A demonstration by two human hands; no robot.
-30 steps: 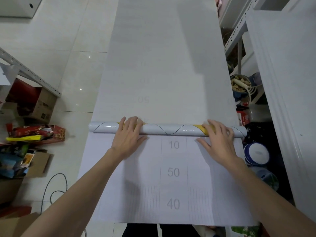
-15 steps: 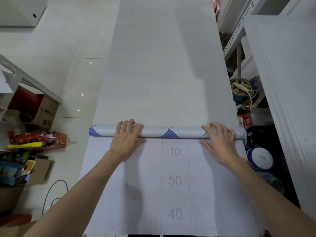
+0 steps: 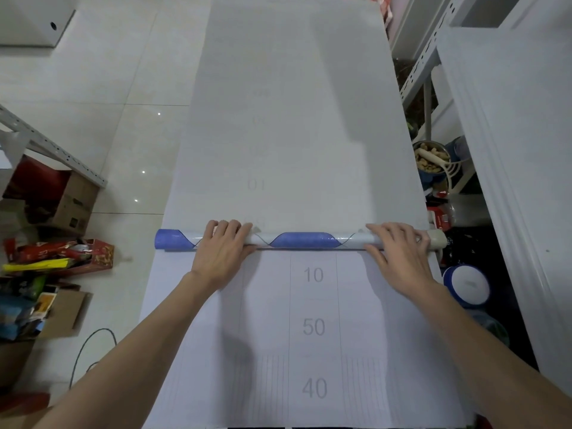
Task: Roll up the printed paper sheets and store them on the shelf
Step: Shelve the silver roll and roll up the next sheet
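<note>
Paper sheet (image 3: pixel 294 119) lies flat on the tiled floor (image 3: pixel 93 88), running straight away from the person. Near part shows printed 10, 50, 40; beyond the roll only faint reversed digits show through.

Paper roll (image 3: pixel 305 239) sits crosswise on the sheet, spanning almost its whole width. It is glossy white with blue patches at the left end and middle, and a beige core end (image 3: pixel 437 240) sticks out on the right.

Left hand (image 3: pixel 221 252) is on the roll left of centre. Its fingers are laid over the top and lightly bent, thumb against the near side — pressing, not wrapped round. Right hand (image 3: pixel 399 255) does the same near the right end, fingers spread over the top (thumb on the near side too).

Left of the sheet: cardboard box (image 3: pixel 75 202), red snack packets (image 3: pixel 62 255), a dark cable (image 3: pixel 89 345). Right of it: metal shelf frame (image 3: pixel 418 75), a bowl of peanuts (image 3: pixel 431 161), a blue-and-white lidded tub (image 3: pixel 465 284) — all close beside the sheet edge.
</note>
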